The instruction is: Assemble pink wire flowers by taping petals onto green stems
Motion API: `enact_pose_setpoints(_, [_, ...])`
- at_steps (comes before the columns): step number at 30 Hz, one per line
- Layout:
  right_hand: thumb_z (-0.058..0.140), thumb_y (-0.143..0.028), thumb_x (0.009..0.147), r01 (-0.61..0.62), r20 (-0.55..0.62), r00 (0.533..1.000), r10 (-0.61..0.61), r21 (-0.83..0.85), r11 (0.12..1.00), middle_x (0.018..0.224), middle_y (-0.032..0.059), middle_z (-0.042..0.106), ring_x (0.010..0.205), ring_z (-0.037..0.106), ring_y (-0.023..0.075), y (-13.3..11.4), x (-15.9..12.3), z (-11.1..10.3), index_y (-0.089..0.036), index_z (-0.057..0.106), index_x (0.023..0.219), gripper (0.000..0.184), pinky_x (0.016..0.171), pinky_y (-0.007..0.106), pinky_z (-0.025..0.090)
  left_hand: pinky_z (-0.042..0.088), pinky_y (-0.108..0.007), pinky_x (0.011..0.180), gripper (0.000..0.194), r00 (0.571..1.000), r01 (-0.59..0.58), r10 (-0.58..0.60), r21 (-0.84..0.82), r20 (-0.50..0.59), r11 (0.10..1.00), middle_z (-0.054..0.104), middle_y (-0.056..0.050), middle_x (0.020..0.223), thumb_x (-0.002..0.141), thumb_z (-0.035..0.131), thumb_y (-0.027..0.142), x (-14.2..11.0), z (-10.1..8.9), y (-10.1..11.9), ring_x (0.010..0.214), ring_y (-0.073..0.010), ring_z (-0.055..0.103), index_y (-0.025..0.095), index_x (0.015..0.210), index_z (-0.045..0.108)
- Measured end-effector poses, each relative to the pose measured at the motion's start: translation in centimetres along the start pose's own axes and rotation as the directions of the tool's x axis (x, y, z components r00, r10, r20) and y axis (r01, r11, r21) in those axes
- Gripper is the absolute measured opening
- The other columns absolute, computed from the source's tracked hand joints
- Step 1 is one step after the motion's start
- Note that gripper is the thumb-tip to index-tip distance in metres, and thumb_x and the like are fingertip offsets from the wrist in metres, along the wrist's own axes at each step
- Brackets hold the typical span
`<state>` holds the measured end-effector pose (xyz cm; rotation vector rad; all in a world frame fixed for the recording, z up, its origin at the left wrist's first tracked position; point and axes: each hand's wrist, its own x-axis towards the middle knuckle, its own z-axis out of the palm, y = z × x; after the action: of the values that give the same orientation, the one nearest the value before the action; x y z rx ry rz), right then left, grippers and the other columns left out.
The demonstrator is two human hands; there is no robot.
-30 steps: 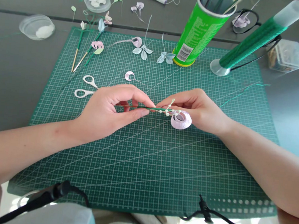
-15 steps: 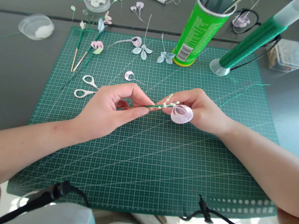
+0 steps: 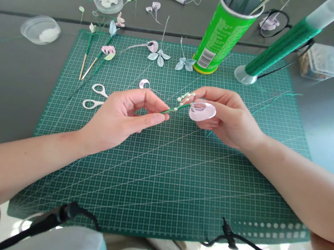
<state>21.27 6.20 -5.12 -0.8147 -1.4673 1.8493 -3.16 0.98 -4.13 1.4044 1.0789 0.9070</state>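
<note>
My left hand [image 3: 126, 114] pinches a green-wrapped flower stem [image 3: 183, 106] between thumb and fingertips. A pale lilac looped petal [image 3: 205, 111] sits at the stem's right end, and a small sprig of whitish buds [image 3: 186, 97] branches off above it. My right hand [image 3: 230, 115] is closed around this end, its index fingertip at the buds. The petal hides the thumb tip. A green thread [image 3: 209, 134] shows just below the right hand. White-handled scissors [image 3: 94, 104] lie beside my left hand, which covers their blades. Another lilac looped petal [image 3: 144, 83] lies beyond it.
A green cutting mat [image 3: 160, 188] covers the table. Behind stand a green can [image 3: 224, 35] holding sticks and a green-wrapped tube [image 3: 282, 45]. Wired flowers [image 3: 108, 50], blue-grey leaf pieces [image 3: 160, 56], a clear dish [image 3: 41, 30] and a clear box [image 3: 319, 61] lie around.
My right hand has shifted up and its fingers have moved to the bud sprig, which now bends away from the stem. The stem tilts upward to the right; my left hand has barely moved.
</note>
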Motion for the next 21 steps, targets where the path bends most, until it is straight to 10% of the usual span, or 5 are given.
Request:
enact_pose_setpoints(8, [0.072, -0.024, 0.094, 0.218, -0.315, 0.857, -0.407, -0.494, 0.842, 0.077, -0.0007, 0.06, 0.069, 0.054, 0.013, 0.6, 0.5, -0.4, -0.021, 0.065, 0.081, 0.015, 0.069, 0.03, 0.046, 0.043, -0.016, 0.042, 0.01, 0.984, 0.173, -0.165, -0.165, 0.064, 0.971, 0.076, -0.001, 0.085, 0.086, 0.085, 0.022, 0.1, 0.3, 0.2, 0.058, -0.0079, 0.058, 0.02, 0.089, 0.075])
enact_pose_setpoints(16, [0.071, -0.038, 0.098, 0.305, 0.16, 0.952, -0.262, -0.394, 0.867, 0.139, 0.0072, 0.071, 0.135, 0.064, 0.027, 0.9, -0.6, 0.2, -0.026, 0.074, 0.126, 0.031, 0.12, 0.049, 0.049, 0.044, -0.016, 0.044, 0.015, 0.983, 0.184, -0.184, -0.197, 0.023, 0.963, 0.076, -0.003, 0.094, 0.083, 0.087, 0.028, 0.3, 0.1, -0.1, 0.081, -0.0152, 0.071, 0.021, 0.089, 0.076])
enact_pose_setpoints(21, [0.07, -0.025, 0.1, 0.163, 0.332, 0.939, -0.089, -0.203, 0.966, 0.115, 0.0088, 0.077, 0.107, 0.076, 0.0188, 0.9, -1.2, 0.9, -0.017, 0.059, 0.146, 0.048, 0.099, 0.037, 0.062, 0.047, -0.017, 0.045, 0.014, 0.983, 0.184, -0.184, -0.183, 0.021, 0.966, 0.077, -0.003, 0.096, 0.084, 0.087, 0.029, 0.4, 0.1, -0.3, 0.083, -0.0165, 0.072, 0.022, 0.091, 0.077])
